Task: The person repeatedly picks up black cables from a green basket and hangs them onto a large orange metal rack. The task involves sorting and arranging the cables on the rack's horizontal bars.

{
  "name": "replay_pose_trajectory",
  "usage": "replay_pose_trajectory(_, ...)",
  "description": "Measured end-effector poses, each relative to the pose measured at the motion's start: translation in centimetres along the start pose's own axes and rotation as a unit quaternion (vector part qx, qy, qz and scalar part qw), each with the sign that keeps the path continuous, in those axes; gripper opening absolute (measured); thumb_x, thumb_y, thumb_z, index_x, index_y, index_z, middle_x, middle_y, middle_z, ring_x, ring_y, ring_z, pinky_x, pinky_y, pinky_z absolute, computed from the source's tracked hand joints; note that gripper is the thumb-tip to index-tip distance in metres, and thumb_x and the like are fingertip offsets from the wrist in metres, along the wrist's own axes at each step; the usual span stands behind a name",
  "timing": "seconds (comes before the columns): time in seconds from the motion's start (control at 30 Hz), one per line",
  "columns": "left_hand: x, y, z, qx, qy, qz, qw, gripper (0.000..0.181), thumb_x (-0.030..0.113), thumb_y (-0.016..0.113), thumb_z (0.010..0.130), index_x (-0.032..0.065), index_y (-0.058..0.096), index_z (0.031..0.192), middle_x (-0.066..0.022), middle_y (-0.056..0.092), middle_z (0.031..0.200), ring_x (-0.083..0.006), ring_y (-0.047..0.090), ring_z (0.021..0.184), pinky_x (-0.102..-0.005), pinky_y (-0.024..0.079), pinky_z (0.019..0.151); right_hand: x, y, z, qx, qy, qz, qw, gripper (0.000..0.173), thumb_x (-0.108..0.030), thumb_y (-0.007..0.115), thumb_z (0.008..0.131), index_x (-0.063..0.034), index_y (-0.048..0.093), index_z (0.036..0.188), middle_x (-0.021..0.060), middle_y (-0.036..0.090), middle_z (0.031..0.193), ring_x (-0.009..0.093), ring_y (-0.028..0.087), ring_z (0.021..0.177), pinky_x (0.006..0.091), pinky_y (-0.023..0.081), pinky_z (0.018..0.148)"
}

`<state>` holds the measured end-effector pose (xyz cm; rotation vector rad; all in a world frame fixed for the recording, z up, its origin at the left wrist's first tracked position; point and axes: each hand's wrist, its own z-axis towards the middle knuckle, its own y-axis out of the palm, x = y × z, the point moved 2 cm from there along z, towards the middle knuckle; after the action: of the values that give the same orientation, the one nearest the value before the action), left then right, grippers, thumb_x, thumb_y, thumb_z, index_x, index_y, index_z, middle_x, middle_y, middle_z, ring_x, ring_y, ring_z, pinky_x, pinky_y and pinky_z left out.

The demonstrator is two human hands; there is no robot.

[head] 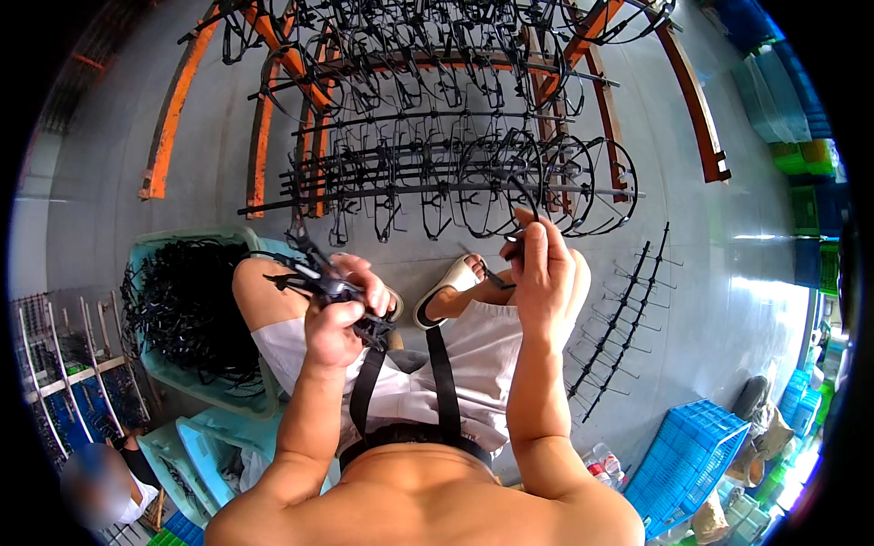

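Observation:
My left hand grips a bunch of black plastic frame-like parts above my left knee. Over the other knee, the fingers of my right hand are closed on a black plastic part. A thin curved strip rises from that hand and overlaps the hanging rings, so whether it touches them I cannot tell. Just beyond my hands runs a black bar with hooks. Several black ring-shaped parts hang towards its right end, with smaller hooks along the rest.
An orange metal rack carries more loaded bars. At my left stands a pale green plastic basket heaped with black parts. Two hooked bars lie on the floor at right, near a blue crate and plastic bottles. Another person is lower left.

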<state>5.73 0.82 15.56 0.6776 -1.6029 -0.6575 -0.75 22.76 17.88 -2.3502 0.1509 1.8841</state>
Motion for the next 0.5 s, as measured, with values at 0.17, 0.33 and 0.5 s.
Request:
replay_pose_trajectory(0.17,-2.9,-1.9,2.9,0.164,-0.042,0.324,0.931,0.056,0.005,0.054,0.078,-0.0021,0.041,0.133,-0.0101,0.061,0.092,-0.0107,0.055,0.073,-0.0255,0.046,0.067,6.1,4.0,6.1,0.003,-0.078,-0.050,0.996,0.028,-0.017,0.046,0.098,-0.0022,0.053,0.121,-0.0008,0.058,0.082,0.002,0.042,0.063,0.0167,0.035,0.053)
replay_pose_trajectory(0.33,-4.5,-2.8,5.0,0.140,-0.025,0.381,0.914,0.047,0.008,0.057,0.080,-0.0054,0.049,0.124,-0.0090,0.061,0.110,-0.0096,0.053,0.086,-0.0237,0.042,0.081,9.1,7.3,10.2,-0.038,0.023,0.069,0.997,0.028,-0.024,0.047,0.098,-0.0049,0.054,0.117,-0.0029,0.054,0.077,0.002,0.041,0.057,0.0167,0.034,0.048)
replay_pose_trajectory(0.5,-4.4,-2.6,5.1,0.144,-0.039,0.387,0.910,0.037,0.006,0.057,0.079,-0.0069,0.055,0.113,-0.0118,0.062,0.109,-0.0154,0.057,0.096,-0.0273,0.042,0.087,8.9,7.6,10.8,-0.055,0.070,0.185,0.979,0.029,-0.025,0.050,0.098,-0.0054,0.054,0.118,-0.0018,0.056,0.079,0.001,0.038,0.055,0.0162,0.032,0.046)
